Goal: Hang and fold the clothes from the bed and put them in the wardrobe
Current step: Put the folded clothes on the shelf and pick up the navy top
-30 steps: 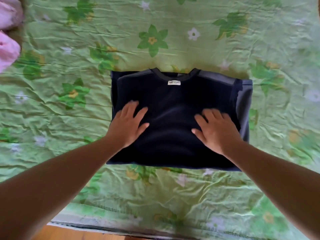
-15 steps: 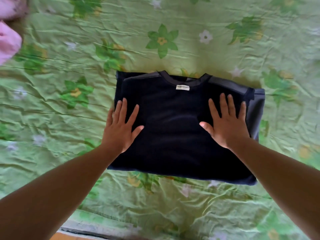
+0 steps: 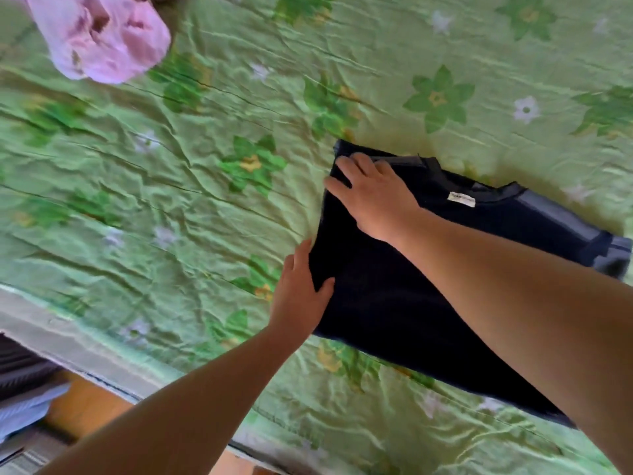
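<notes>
Navy shirt (image 3: 376, 320) gripped by left hand (image 3: 301, 293), right hand (image 3: 373, 197)

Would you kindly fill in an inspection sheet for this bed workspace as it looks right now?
Surface: bed sheet, green with flowers, creased.
Job's things: folded dark sweater lies flat on the sheet; crumpled pink garment at the far left.
Clutter: nothing seen.
Grips: left hand pinches the sweater's left edge, thumb on top; right hand curls over its far left corner.
Cables: nothing seen.
Surroundings: wooden floor beside the bed; blurred striped things lie there, too unclear to identify.
</notes>
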The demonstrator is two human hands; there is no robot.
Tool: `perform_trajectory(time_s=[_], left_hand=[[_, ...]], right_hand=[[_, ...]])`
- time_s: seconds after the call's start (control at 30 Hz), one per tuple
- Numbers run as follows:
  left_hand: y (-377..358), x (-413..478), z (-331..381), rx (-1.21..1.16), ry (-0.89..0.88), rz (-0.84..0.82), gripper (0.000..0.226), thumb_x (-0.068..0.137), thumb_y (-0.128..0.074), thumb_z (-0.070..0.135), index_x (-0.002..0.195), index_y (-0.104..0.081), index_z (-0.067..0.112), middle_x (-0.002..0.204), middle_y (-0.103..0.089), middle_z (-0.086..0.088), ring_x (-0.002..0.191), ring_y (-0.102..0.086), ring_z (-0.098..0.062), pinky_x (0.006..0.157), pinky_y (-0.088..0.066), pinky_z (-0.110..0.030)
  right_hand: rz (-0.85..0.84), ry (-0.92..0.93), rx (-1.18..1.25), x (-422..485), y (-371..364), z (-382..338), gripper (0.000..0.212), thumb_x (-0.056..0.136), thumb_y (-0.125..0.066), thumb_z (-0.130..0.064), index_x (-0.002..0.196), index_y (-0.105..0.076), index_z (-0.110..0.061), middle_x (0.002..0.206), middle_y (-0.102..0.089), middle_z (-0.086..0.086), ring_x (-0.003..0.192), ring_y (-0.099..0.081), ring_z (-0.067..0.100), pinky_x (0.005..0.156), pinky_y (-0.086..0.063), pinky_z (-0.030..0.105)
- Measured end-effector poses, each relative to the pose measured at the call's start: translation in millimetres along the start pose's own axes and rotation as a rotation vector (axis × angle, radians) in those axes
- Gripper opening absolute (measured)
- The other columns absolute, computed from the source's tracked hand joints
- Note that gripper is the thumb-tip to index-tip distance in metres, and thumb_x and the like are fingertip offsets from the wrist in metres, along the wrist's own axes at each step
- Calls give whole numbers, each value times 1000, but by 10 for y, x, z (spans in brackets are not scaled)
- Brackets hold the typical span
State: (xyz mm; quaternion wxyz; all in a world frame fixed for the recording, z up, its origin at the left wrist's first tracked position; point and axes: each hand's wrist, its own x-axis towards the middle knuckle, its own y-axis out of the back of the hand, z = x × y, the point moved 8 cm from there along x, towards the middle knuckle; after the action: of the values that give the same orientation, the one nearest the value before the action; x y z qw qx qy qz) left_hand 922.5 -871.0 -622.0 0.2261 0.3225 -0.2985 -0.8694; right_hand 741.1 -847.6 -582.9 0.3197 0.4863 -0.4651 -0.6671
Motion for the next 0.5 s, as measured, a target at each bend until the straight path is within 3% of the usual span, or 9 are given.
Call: perform_trajectory(time_s=[0.07, 0.1, 0.17, 0.23, 0.3, 0.43, 0.5], left_hand=[[5, 2, -145, -63, 147, -74, 54, 87, -72, 37, 131, -45, 23, 110, -63, 5, 100, -65, -19, 85, -57, -39], [-10, -8, -197, -80, 188, -126, 47, 86, -73, 37, 123, -50, 21, 102, -64, 6, 94, -66, -19, 82, -57, -38], [-57, -52, -273, -123, 225, -219, 38, 84, -74, 34, 114, -56, 20, 96, -65, 7, 89, -65, -16, 80, -57, -35], [-72, -117, -260, -192, 230, -266, 36, 84, -74, 30, 115, -59, 21, 97, -66, 8, 89, -65, -12, 82, -57, -34], [-73, -209, -121, -258, 208, -283, 32, 86, -72, 28, 115, -59, 21, 98, -67, 8, 90, -66, -11, 84, -58, -37], [-213, -540, 425, -363, 140, -353, 34, 89, -68, 24, 121, -57, 22, 100, -67, 5, 85, -70, -15, 68, -62, -36], [-395, -715, 770, -376, 75, -392, 44, 89, -68, 27, 131, -54, 23, 107, -67, 5, 90, -70, -14, 71, -62, -37]], right_hand=[[-77, 133, -136, 170, 9, -91, 67, 92, -65, -18, 151, -35, -23, 165, -18, 9, 154, -5, 34, 122, -10, 61], [-109, 175, -192, 225, 5, -101, 60, 94, -63, -20, 148, -40, -23, 162, -27, 6, 155, -9, 31, 121, -4, 65], [-142, 202, -242, 286, 36, -65, 44, 94, -60, -18, 137, -53, -22, 142, -53, 0, 145, -33, 27, 120, 0, 67], [-177, 194, -271, 292, 94, -3, 36, 92, -59, -14, 127, -57, -23, 113, -65, -2, 122, -53, 25, 121, -3, 64], [-191, 186, -308, 200, 177, 101, 33, 91, -60, -17, 123, -58, -27, 101, -63, -5, 110, -56, 23, 118, -13, 60], [-115, 183, -310, -258, 302, 431, 29, 90, -63, -21, 118, -59, -25, 107, -59, -4, 110, -53, 22, 106, -29, 48], [-66, 167, -319, -578, 335, 654, 36, 89, -63, -19, 124, -56, -21, 116, -59, 1, 113, -52, 26, 101, -34, 46]])
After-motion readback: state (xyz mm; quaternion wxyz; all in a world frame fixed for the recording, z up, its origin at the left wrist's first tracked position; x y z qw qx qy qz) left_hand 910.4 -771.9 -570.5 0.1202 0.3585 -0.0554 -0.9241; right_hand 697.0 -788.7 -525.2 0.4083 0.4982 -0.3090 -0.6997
